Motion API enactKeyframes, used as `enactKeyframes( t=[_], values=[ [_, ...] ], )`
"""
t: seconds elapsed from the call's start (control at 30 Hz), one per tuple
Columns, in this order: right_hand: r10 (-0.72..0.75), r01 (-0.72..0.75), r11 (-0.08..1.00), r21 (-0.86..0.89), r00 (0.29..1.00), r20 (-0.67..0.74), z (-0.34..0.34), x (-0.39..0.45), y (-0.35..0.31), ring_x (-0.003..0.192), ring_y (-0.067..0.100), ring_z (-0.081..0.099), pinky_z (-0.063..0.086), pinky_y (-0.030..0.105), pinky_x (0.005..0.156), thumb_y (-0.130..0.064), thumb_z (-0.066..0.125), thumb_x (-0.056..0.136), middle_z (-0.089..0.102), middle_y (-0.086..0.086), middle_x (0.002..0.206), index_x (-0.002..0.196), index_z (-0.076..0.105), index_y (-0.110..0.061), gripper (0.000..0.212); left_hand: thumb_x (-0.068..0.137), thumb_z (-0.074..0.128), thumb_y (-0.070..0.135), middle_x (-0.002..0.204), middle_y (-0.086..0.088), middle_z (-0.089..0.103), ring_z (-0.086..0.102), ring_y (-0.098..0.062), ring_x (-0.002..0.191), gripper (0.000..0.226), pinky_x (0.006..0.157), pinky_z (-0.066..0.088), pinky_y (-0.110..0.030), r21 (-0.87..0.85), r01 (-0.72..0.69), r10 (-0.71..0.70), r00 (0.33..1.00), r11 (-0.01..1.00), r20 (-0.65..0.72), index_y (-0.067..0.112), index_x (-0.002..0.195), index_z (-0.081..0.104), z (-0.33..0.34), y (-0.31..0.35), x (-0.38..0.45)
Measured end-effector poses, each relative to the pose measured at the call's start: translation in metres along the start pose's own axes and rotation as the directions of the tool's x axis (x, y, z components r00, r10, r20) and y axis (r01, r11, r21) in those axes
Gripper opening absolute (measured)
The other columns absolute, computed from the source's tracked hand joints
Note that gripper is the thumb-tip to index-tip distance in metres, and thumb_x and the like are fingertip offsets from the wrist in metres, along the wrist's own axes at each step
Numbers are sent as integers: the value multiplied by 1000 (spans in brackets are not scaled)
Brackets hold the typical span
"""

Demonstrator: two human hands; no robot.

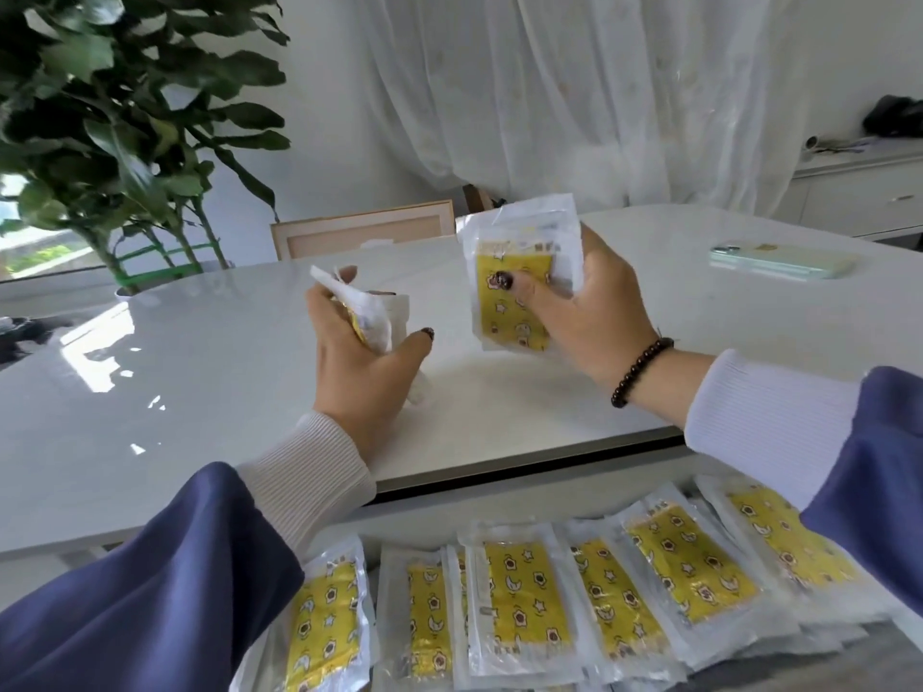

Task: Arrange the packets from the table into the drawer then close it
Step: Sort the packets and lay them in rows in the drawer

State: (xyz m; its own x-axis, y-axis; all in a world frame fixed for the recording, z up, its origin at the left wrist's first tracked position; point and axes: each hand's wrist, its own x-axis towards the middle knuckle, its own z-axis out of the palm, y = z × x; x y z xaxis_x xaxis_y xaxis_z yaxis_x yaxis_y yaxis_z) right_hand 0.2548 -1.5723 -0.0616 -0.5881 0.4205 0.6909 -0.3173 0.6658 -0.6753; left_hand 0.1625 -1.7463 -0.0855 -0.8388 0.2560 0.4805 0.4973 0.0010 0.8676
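Note:
Both my hands are raised over the white table (200, 382). My right hand (594, 317) grips a clear packet with a yellow patterned insert (509, 277), held upright with the thumb on its front. My left hand (359, 362) grips a bunch of the same packets (369, 317), seen edge-on. Below the table's near edge the open drawer (499, 506) holds a row of several yellow-patterned packets (529, 606) lying flat and overlapping.
A pale green phone (779, 262) lies on the table at the far right. A large potted plant (115, 132) stands behind the table at the left, a wooden chair back (359, 232) at the far side, and a white cabinet (859, 192) at the back right.

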Motion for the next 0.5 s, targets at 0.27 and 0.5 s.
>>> enactKeyframes(
  t=[0.27,0.5],
  values=[
    [210,-179,975,-132,938,276,3,-9,12,100,10,60,55,22,82,-23,51,96,63,-2,119,127,48,-16,31,76,69,6,87,-4,64,67,-23,71,43,48,50,-30,-7,180,-179,982,984,63,22,107,43,4,2,4],
    [146,-237,941,243,929,341,-9,-52,-34,94,7,69,58,36,83,-20,56,93,72,-8,103,112,60,-20,19,67,56,4,69,-4,58,59,-17,62,51,73,53,-38,-485,275,-251,961,830,115,10,117,50,-23,26,-37]
  ],
)
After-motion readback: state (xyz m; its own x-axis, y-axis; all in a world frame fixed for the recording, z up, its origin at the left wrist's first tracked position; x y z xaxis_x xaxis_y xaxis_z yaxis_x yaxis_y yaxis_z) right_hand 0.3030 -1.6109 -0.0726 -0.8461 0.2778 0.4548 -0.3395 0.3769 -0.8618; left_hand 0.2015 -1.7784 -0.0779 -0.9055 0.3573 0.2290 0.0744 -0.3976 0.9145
